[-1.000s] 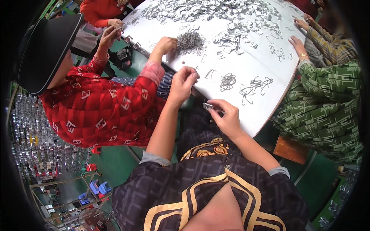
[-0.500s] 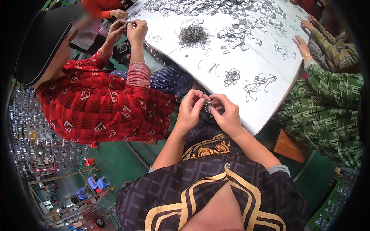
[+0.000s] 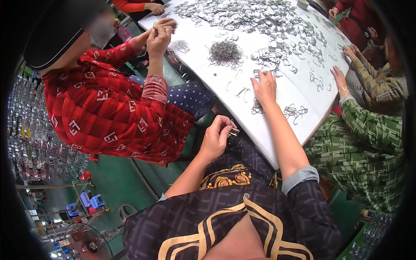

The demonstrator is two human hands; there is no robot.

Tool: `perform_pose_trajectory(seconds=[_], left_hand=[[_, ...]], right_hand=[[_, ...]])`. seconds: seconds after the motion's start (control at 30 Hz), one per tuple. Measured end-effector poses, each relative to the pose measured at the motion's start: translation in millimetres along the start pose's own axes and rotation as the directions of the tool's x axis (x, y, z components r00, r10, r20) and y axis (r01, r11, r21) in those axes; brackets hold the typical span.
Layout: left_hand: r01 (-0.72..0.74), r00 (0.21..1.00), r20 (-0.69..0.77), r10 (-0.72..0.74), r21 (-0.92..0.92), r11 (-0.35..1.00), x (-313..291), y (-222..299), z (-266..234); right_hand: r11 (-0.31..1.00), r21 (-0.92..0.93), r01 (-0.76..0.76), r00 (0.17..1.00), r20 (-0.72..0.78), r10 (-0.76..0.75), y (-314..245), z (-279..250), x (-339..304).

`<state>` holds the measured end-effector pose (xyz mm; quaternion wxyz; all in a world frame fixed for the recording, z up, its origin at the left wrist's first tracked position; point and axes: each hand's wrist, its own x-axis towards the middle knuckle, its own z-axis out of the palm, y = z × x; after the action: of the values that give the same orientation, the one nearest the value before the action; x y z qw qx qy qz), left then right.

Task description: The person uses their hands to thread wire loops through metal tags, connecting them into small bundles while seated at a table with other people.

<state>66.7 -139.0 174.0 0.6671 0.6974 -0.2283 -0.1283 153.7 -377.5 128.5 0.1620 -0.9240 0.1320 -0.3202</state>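
Note:
My left hand (image 3: 218,138) is closed in front of my lap, just off the table's near edge. Between its thumb and fingers are small shiny metal clips (image 3: 234,130), partly covered by the fingers. Stretched out over the white table, my right hand (image 3: 265,89) has its thumb and fingertips closed around a small flat metal clip (image 3: 256,74). Beneath its wrist is a small cluster of bent wire hooks (image 3: 257,107), partly hidden. More wire hooks (image 3: 295,112) lie to the right of that forearm, and a few loose hooks (image 3: 242,91) lie to the left of the hand.
A large heap of metal clips (image 3: 277,26) spreads across the table's far part. A tangled pile of wire hooks (image 3: 225,53) stands left of it. A co-worker in red (image 3: 108,108) sits at my left, another in green (image 3: 359,151) at my right. The white tabletop (image 3: 268,138) ends near my lap.
My right hand has left my left hand and moved forward over the table to a clip. My left hand stays near my lap with its metal pieces. The view has shifted slightly.

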Motion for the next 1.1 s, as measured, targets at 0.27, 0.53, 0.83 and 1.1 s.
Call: perform_pose_trajectory(seconds=[0.27,0.53,0.83,1.1], left_hand=[[-0.033,0.999,-0.022,0.033,0.000,0.999,-0.3,-9.1,1.9],[-0.117,0.983,-0.132,0.129,0.093,0.989,4.9,-10.1,14.1],[-0.122,0.976,-0.138,0.167,0.286,0.950,-4.8,-1.9,16.0],[-0.187,0.976,0.175,0.131,0.355,0.916,25.8,12.3,-17.6]], right_hand=[[0.956,0.266,-0.121,0.993,0.043,0.113,14.6,-3.4,21.0],[0.532,0.750,-0.393,0.915,0.374,0.148,-66.1,-86.2,-85.3],[0.550,0.762,-0.341,0.939,0.304,0.161,-89.5,-104.2,-110.8],[0.618,0.751,-0.235,0.972,0.193,0.135,-86.1,-111.3,-115.1]])
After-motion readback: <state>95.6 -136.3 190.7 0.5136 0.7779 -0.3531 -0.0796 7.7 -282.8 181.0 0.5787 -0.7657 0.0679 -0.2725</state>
